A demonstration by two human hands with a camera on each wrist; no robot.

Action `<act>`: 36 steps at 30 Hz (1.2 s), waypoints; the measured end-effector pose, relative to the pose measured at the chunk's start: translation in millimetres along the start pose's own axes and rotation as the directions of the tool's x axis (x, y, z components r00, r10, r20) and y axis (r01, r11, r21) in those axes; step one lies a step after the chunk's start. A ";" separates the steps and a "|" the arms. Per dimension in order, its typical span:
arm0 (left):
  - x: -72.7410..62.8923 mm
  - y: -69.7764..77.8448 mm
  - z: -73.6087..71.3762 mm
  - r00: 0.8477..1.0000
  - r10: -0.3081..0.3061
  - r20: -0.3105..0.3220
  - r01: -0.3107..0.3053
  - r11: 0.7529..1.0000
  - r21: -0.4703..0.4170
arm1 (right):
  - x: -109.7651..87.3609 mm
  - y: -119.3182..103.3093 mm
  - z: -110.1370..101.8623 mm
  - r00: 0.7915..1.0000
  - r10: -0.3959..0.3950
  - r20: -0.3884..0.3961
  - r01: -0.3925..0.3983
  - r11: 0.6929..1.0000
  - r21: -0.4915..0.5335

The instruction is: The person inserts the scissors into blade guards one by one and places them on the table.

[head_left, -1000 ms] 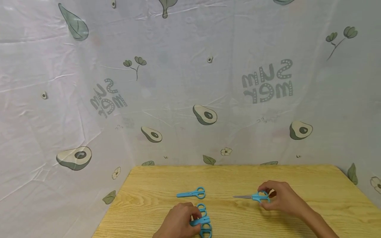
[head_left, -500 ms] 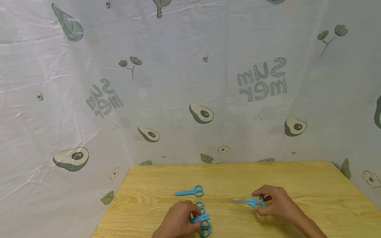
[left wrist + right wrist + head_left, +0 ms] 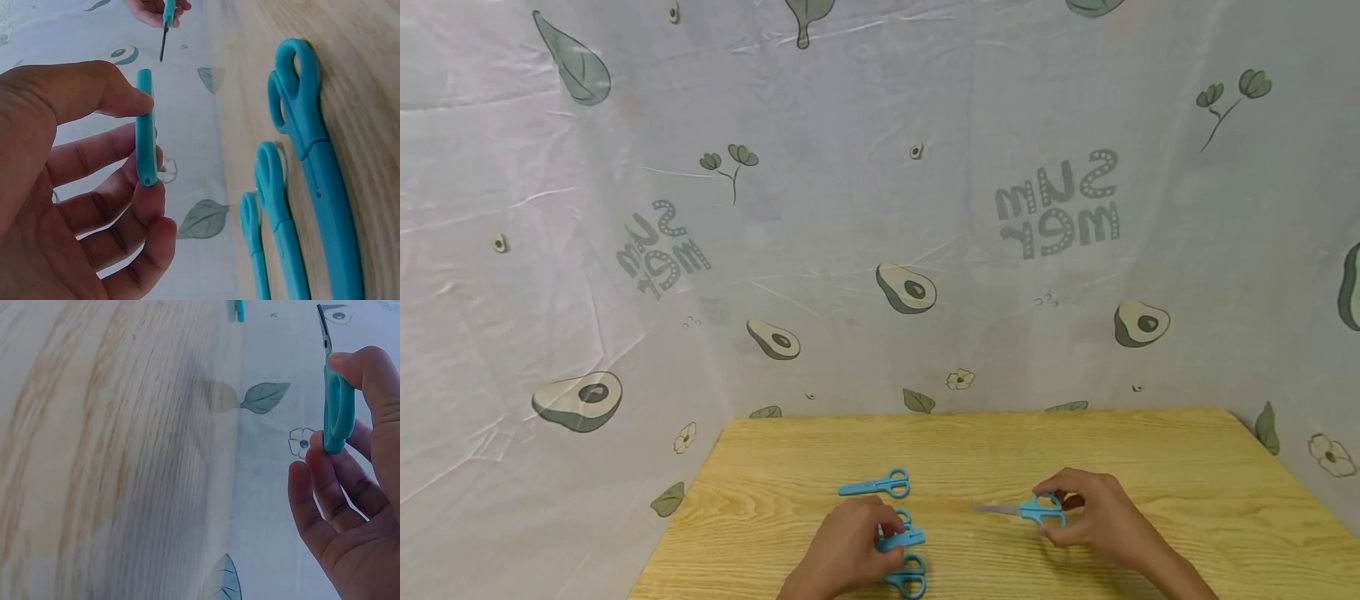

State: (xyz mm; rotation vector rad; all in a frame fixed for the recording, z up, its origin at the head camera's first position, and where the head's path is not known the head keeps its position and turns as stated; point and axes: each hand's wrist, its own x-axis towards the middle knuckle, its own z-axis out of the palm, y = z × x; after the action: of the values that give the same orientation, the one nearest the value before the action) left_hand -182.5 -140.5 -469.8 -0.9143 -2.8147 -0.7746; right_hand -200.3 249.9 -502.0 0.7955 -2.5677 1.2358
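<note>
In the head view, my left hand [image 3: 850,543] pinches a light blue scissors cover [image 3: 904,540] between thumb and fingers, above the table. The left wrist view shows this slim blue cover [image 3: 145,140] with nothing in it that I can see. On the right, my right hand [image 3: 1097,515] holds a pair of scissors [image 3: 1042,508] by its blue handles. Their bare metal blades are together and point left toward the cover, with a gap between. In the right wrist view, the thumb and fingertips grip the scissors' handle [image 3: 341,409] from opposite sides.
Three covered blue scissors lie on the wooden table [image 3: 1000,450]: a far pair [image 3: 874,484], a middle pair [image 3: 904,517] partly behind the left hand, and a near pair [image 3: 912,575]. A patterned white sheet [image 3: 820,250] hangs behind the table.
The right hand and scissors have come slightly nearer and left. The left hand has shifted a little away from me with the cover, uncovering more of the near scissors and hiding more of the middle pair.
</note>
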 end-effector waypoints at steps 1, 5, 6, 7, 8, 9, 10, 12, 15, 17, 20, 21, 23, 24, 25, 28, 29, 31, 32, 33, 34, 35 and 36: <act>1.2 0.1 -0.3 1.000 -0.003 -0.006 0.003 1.000 0.004 | -0.2 -0.3 -0.2 1.000 -0.004 -0.005 0.004 1.000 0.000; 6.3 0.8 -1.2 1.000 -0.012 -0.016 0.012 1.000 -0.007 | -1.1 -1.8 -0.6 1.000 -0.024 -0.016 0.024 1.000 -0.001; 7.4 1.1 -1.4 1.000 -0.014 -0.014 0.014 1.000 -0.021 | -1.5 -2.3 -0.6 0.999 -0.030 -0.018 0.030 1.000 -0.002; 8.1 1.1 -1.8 1.000 -0.016 -0.012 0.016 0.999 -0.033 | -1.6 -3.0 -0.4 0.999 -0.035 -0.020 0.035 0.999 -0.001; 8.6 1.0 -2.2 1.000 -0.019 -0.009 0.019 0.999 -0.046 | -1.6 -3.6 -0.3 0.999 -0.039 -0.022 0.039 0.999 -0.003; 9.1 0.8 -2.5 1.000 -0.024 -0.005 0.024 0.998 -0.060 | -1.7 -4.2 -0.1 0.999 -0.044 -0.024 0.044 0.999 -0.006; 9.5 0.6 -2.9 1.000 -0.029 0.000 0.029 0.997 -0.073 | -1.8 -5.0 0.0 0.998 -0.050 -0.027 0.050 0.999 -0.008; 10.0 0.0 -3.4 0.999 -0.038 0.008 0.038 0.995 -0.089 | -1.9 -6.6 0.2 0.998 -0.058 -0.030 0.058 0.998 -0.006; 10.7 -0.5 -3.6 0.999 -0.040 0.011 0.041 0.995 -0.088 | -1.9 -9.2 0.6 0.997 -0.065 -0.029 0.065 0.998 -0.006; 11.8 -0.1 -3.7 0.999 -0.036 0.007 0.037 0.996 -0.083 | -1.8 -10.9 0.8 0.998 -0.063 -0.022 0.063 0.998 -0.003; 14.7 1.7 -3.4 1.000 -0.023 -0.005 0.023 0.997 -0.074 | -1.2 -13.4 0.8 0.998 -0.055 -0.013 0.055 0.999 0.000; 16.1 2.5 -3.4 1.000 -0.018 -0.012 0.017 0.997 -0.071 | -0.8 -14.2 0.8 0.999 -0.052 -0.009 0.052 0.999 0.003; 19.4 4.5 -2.8 1.000 -0.005 -0.021 0.004 0.998 -0.064 | -0.8 -15.2 1.0 0.999 -0.050 -0.008 0.050 0.999 0.009; 21.1 5.5 -2.5 1.000 0.002 -0.023 -0.004 0.998 -0.060 | -0.7 -15.7 1.3 0.999 -0.051 -0.009 0.051 0.999 0.012; 22.8 6.3 -2.2 1.000 0.007 -0.023 -0.008 0.998 -0.060 | -0.8 -15.9 1.8 0.998 -0.055 -0.011 0.055 0.998 0.016; 27.0 7.5 -0.6 1.000 0.015 -0.017 -0.016 0.998 -0.061 | -0.6 -17.0 3.2 0.997 -0.068 -0.024 0.069 0.997 0.022; 28.0 7.7 0.1 1.000 0.015 -0.012 -0.016 0.998 -0.063 | -0.6 -17.4 3.6 0.997 -0.074 -0.028 0.074 0.997 0.023; 29.5 7.9 1.5 1.000 0.013 -0.003 -0.013 0.998 -0.064 | -0.8 -18.3 4.1 0.996 -0.081 -0.034 0.082 0.996 0.022; 30.1 8.1 2.1 1.000 0.013 0.000 -0.013 0.998 -0.063 | -0.8 -19.0 4.1 0.996 -0.081 -0.035 0.082 0.996 0.023; 30.5 8.5 2.5 1.000 0.012 0.004 -0.011 0.998 -0.064 | -1.0 -19.6 4.1 0.996 -0.080 -0.036 0.081 0.996 0.025; 30.8 8.9 3.0 1.000 0.012 0.007 -0.011 0.998 -0.063 | -1.3 -20.1 4.0 0.996 -0.077 -0.034 0.078 0.997 0.029; 31.1 9.5 3.3 1.000 0.012 0.009 -0.012 0.998 -0.062 | -1.5 -20.6 4.0 0.997 -0.075 -0.033 0.076 0.997 0.031; 31.4 10.0 3.5 1.000 0.014 0.009 -0.014 0.998 -0.060 | -1.8 -21.0 4.1 0.997 -0.073 -0.032 0.074 0.997 0.033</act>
State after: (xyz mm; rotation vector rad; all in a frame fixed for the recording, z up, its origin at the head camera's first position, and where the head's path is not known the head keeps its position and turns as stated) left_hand -202.2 -115.3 -461.3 -0.9477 -2.8044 -0.8596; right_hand -187.3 236.7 -491.2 0.8620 -2.4758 1.2639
